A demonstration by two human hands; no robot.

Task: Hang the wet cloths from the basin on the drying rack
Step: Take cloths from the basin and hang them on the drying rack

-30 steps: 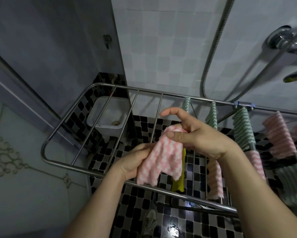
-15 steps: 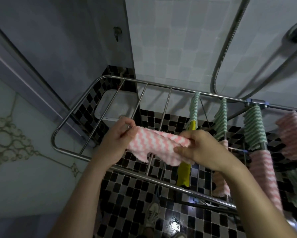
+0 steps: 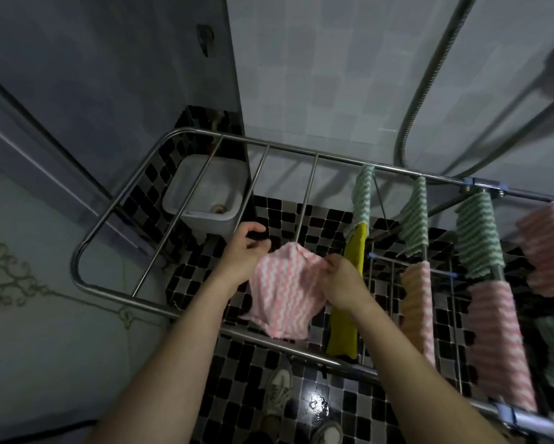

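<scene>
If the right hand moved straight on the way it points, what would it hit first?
The right hand would push into the pink-and-white cloth it pinches; beyond that, probably the left hand, though depth is unclear.

Dim, soft, edge-warped, with glare on wet floor (image 3: 314, 400).

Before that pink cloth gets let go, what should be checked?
1. Pink cloth draped over a bar: ok.
2. Right hand grip on it: ok, pinching the top edge.
3. Left hand grip: cannot tell.
4. Cloth spread flat: not ok, bunched near the top.
5. Apart from yellow cloth: cannot tell, the right hand hides the gap.
6. Bare bars free for more cloths: ok.
</scene>
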